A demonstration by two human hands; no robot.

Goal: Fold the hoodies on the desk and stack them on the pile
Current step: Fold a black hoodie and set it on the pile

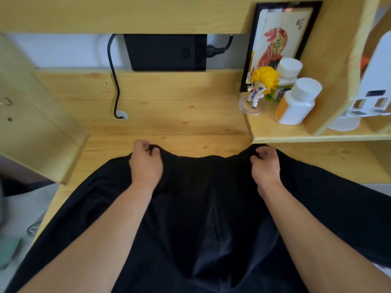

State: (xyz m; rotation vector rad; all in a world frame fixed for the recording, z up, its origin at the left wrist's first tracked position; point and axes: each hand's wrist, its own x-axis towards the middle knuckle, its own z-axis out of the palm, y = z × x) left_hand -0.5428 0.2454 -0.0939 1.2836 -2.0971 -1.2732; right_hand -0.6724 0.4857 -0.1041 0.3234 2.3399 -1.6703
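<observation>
From my head view, the black hoodie (211, 208) lies spread over the wooden counter (169, 106) across the lower half of the frame, not yet folded, and no pile shows, so I judge nearly all the folding and stacking is left. My left hand (146, 161) and right hand (265, 166), forearms reaching up from the bottom corners, each pinch its far edge at mid-frame, fingers curled round the cloth.

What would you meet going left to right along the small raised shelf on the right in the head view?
Yellow-haired toy figurine on a clear round base → white plastic bottle with an orange label → white plastic holder behind the wooden divider.
</observation>
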